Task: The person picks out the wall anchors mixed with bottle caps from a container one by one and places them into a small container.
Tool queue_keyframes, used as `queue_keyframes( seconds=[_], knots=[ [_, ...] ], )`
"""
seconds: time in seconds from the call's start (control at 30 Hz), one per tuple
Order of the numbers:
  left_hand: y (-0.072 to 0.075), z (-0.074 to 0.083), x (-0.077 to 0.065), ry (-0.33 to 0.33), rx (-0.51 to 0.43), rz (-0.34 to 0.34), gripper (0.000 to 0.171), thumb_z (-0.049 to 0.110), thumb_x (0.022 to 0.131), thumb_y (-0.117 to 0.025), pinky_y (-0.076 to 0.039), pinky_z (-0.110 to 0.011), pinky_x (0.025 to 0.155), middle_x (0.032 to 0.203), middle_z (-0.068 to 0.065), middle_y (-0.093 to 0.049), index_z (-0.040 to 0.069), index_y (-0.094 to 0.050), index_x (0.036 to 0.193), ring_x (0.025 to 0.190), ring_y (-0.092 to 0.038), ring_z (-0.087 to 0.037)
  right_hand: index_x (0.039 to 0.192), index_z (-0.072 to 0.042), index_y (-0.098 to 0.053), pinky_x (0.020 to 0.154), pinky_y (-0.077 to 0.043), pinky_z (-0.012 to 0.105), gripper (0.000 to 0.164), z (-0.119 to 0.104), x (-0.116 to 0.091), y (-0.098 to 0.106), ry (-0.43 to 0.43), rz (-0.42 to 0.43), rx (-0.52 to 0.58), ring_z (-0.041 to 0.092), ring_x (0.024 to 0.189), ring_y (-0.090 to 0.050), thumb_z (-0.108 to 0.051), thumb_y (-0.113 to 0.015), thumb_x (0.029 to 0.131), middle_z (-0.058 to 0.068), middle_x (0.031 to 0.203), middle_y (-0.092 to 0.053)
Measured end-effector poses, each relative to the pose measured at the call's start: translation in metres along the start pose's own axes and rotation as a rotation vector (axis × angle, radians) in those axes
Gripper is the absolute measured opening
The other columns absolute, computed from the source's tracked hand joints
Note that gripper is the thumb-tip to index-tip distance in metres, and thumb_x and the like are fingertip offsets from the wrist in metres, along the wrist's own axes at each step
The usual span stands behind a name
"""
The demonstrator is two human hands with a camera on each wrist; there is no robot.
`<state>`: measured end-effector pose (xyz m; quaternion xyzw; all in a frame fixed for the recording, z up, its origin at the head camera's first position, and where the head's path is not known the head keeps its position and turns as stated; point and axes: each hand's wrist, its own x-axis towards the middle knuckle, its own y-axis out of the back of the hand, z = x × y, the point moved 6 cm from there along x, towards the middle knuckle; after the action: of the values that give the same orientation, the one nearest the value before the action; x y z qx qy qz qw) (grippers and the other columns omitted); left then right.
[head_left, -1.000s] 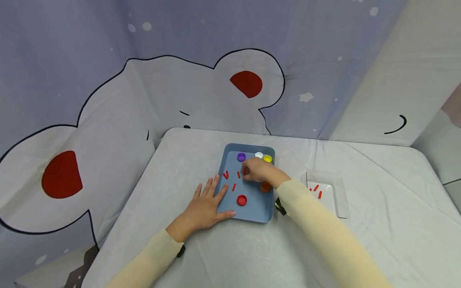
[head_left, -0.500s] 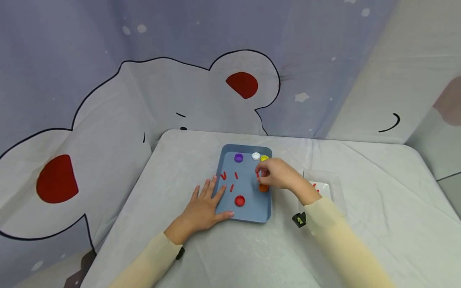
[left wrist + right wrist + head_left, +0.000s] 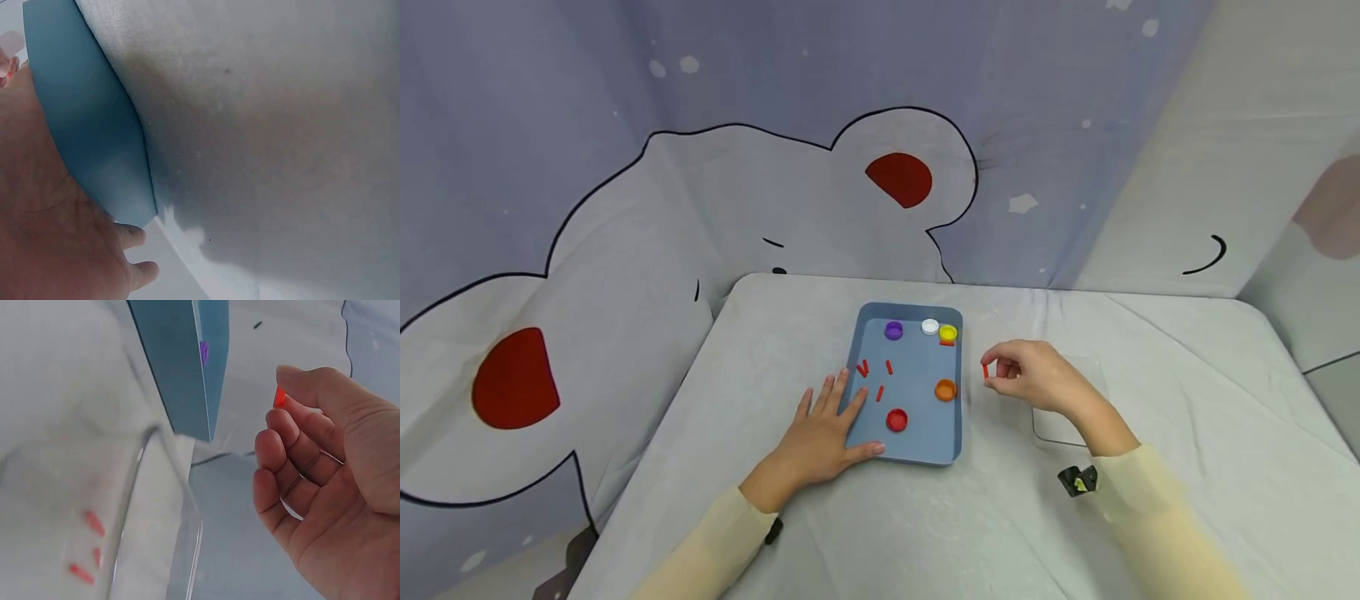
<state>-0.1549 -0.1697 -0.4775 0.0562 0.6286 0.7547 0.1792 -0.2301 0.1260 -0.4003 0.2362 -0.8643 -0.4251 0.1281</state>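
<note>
My right hand [image 3: 1041,375] pinches a small red stick [image 3: 279,396] between thumb and index finger, just right of the blue-grey tray [image 3: 921,442]. With fingers spread, my left hand [image 3: 816,442] rests over the tray's left edge. Several red sticks [image 3: 880,393] lie inside the tray on the left, and another red stick [image 3: 947,343] sits right beside the yellow cap [image 3: 948,333]. Also in the tray are a purple cap [image 3: 893,331], a white cap [image 3: 930,327], an orange cap [image 3: 945,390] and a red cap [image 3: 897,420].
A clear plastic box [image 3: 1062,435] stands right of the tray, partly hidden by the right hand and forearm. In the right wrist view, blurred red sticks [image 3: 94,522] show inside it. A white cloth [image 3: 850,542] covers the table, and a printed curtain [image 3: 760,183] hangs behind.
My right hand has moved from over the tray to the right, out past its edge, carrying a red stick. The stick by the yellow cap is now uncovered. My left hand stays put.
</note>
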Motion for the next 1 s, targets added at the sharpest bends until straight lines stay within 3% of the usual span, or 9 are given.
queue_keyframes(
  seconds=[0.37,0.63,1.0],
  knots=[
    [0.001,0.002,-0.002,-0.004,0.012,0.011,0.095,0.077,0.091,-0.048,-0.01,-0.065,0.12,0.169,-0.018,-0.005,0.015,-0.03,0.161,0.155,-0.008,-0.042,0.107,-0.01,-0.071,0.057,-0.05,0.027,0.018,0.025,-0.031,0.02,-0.052,0.021,0.022,0.011,0.057,-0.059,-0.011,-0.075,0.09,-0.004,0.074,-0.063],
    [0.001,0.002,-0.002,-0.002,0.008,0.009,0.095,0.076,0.091,-0.048,-0.009,-0.065,0.12,0.169,-0.018,-0.005,0.015,-0.03,0.161,0.155,-0.008,-0.042,0.108,-0.009,-0.072,0.065,-0.046,0.026,0.02,0.038,-0.05,0.034,-0.058,0.066,-0.036,0.007,0.069,-0.058,-0.014,-0.077,0.089,-0.01,0.074,-0.063],
    [-0.001,0.001,-0.001,-0.001,0.014,0.01,0.095,0.076,0.091,-0.048,-0.009,-0.066,0.12,0.17,-0.018,-0.004,0.015,-0.029,0.161,0.155,-0.007,-0.041,0.107,-0.013,-0.073,0.068,-0.046,0.024,0.02,0.061,-0.074,0.046,-0.112,0.104,-0.078,0.004,0.072,-0.055,-0.019,-0.078,0.089,-0.009,0.08,-0.062]
  ],
)
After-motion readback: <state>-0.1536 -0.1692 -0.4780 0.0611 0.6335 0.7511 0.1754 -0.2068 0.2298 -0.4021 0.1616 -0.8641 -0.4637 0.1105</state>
